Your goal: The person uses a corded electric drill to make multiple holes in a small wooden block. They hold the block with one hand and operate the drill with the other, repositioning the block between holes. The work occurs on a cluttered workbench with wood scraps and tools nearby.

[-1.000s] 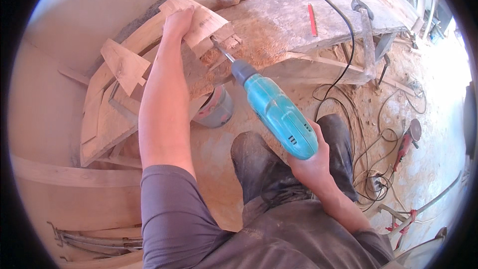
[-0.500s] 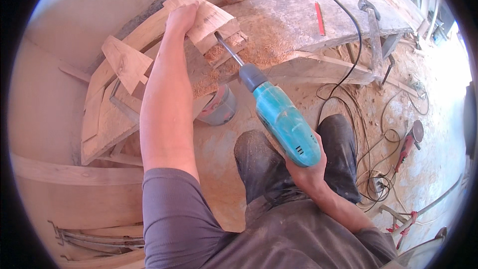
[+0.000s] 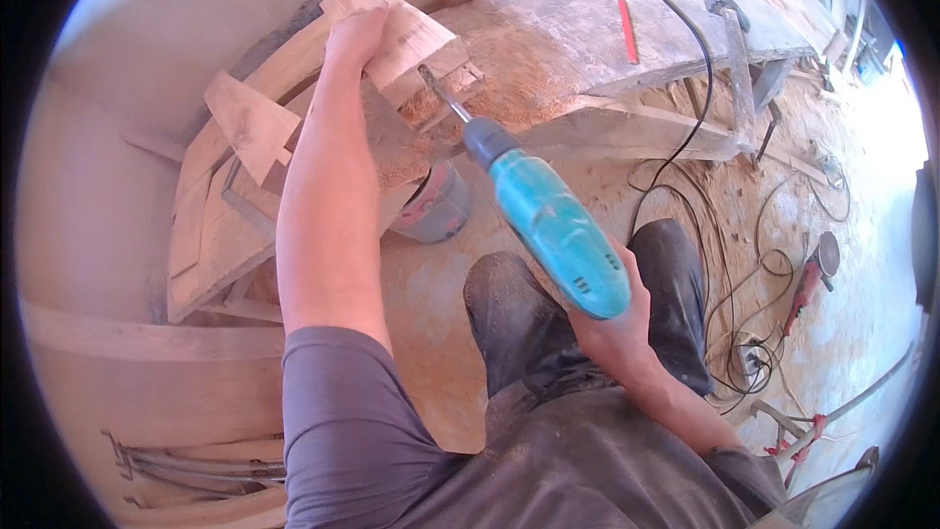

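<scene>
- Left hand (image 3: 356,37): curled closed on the pale, squared wooden block (image 3: 411,31), apparently to steady it at the edge of the weathered, curved wooden bench (image 3: 578,15); fingertips are partly hidden.
- Right hand (image 3: 615,329): wrapped around the rear of the teal power drill (image 3: 556,220), presumably for control and aim; the trigger finger is hidden.
- Slender grey metal bit (image 3: 448,98): angled toward the block's near end; whether its tip has entered the wood cannot be told.
- Compared with the preceding frame: the drill's dark chuck (image 3: 489,142) sits slightly nearer the block; the left-hand hold is essentially unchanged.
</scene>
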Tool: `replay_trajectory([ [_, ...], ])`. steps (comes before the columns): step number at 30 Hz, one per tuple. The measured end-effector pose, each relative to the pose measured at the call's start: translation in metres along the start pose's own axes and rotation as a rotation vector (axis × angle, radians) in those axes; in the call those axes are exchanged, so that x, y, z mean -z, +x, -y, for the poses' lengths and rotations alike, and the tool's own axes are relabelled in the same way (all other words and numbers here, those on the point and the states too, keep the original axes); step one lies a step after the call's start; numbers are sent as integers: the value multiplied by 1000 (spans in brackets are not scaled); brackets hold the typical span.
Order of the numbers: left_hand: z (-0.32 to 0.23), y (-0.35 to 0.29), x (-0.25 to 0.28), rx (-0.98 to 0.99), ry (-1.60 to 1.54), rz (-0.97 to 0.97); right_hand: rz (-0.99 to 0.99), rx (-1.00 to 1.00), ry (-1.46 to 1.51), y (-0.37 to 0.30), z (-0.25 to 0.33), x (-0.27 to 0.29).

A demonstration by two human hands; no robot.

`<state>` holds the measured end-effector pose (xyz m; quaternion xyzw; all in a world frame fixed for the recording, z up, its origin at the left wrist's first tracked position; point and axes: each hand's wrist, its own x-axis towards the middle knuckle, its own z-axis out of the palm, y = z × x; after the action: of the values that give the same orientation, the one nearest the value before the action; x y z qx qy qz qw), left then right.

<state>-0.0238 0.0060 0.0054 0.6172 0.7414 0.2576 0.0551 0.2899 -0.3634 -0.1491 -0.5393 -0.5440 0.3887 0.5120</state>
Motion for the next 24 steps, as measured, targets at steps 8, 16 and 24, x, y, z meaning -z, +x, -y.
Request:
replay_trajectory([
  [8,1,1,1,31,-37,32,-79,89,62,-17,-34,-8],
  [16,0,-1,-4,-8,-17,-13,-48,174,17,-7,-24,-17],
  [24,6,13,-4,4,48,104,-99,48,335,-28,-44,-19],
])
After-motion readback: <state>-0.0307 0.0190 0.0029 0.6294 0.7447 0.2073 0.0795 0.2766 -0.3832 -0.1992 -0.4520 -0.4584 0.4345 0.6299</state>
